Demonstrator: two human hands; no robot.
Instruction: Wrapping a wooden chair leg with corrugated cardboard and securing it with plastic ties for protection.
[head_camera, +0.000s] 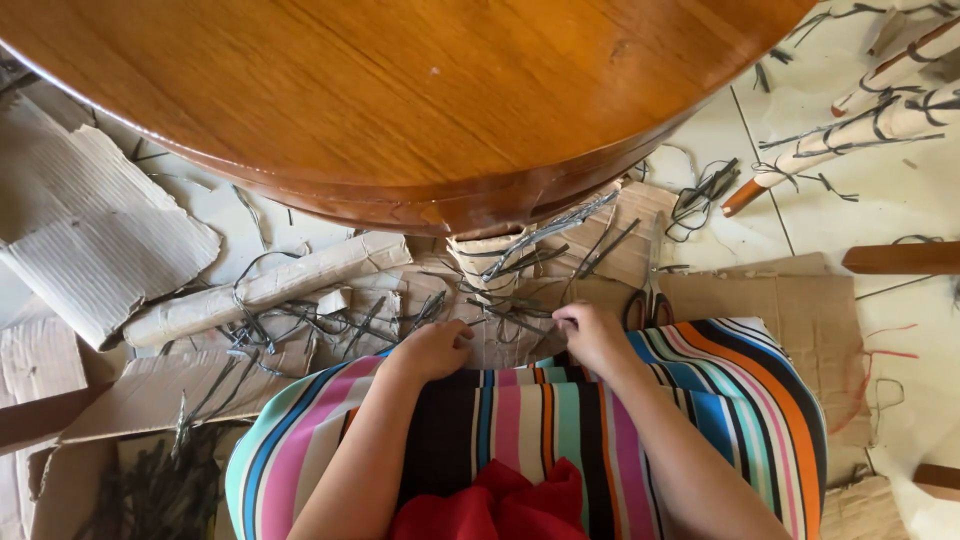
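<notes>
My left hand (432, 349) and my right hand (592, 335) reach down in front of my knees, under the edge of a round wooden table (400, 90). Both rest on cardboard wrapping (500, 262) bound with dark plastic straps (545, 232) around the table's leg. My left hand's fingers curl against the cardboard by loose straps. My right hand's fingers are bent, pinching at a strap or cardboard edge; what they grip is hidden. A striped cloth (560, 420) covers my lap.
Torn cardboard sheets (90, 240) and a cardboard tube (270, 285) lie at the left. Scissors (650, 300) lie right of my right hand. Wrapped table legs (850, 135) lie on the tiled floor at the upper right. An open box (130, 480) holds cut straps.
</notes>
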